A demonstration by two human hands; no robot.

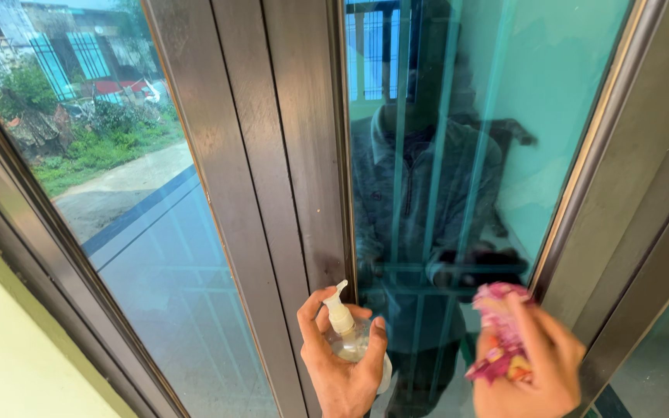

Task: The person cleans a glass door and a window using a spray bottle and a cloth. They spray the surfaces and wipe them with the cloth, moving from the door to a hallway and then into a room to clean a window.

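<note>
— What's closest to the camera?

— The two hands, low in the view. The left hand [342, 360], at about six o'clock, is wrapped around a small clear pump bottle [348, 334]; thumb on one side, fingers curled round the other, with the white pump nozzle sticking up at twelve o'clock from the fist and its spout turned toward the glass.

— And the other one?

— The right hand [540, 364] sits at roughly four o'clock in the view, well apart from the left, at three o'clock from the bottle. It is clenched on a crumpled pink and red cloth [499, 333], which bunches out above and to the left of the fingers. The hand is a little blurred, and I cannot tell whether the cloth touches the pane.

— What is just beyond them?

— A tinted teal glass pane [458, 155], filling the middle and upper right. It shows a dim reflection of a person in a dark buttoned garment. At nine o'clock from that pane stands a dark brown grooved window frame [272, 155], running from top to bottom just behind the bottle.

— Farther out?

— Past the frame, at ten o'clock, a second pane [141, 232] looks onto a paved path [118, 190], green weeds and a building with blue-barred windows.
</note>
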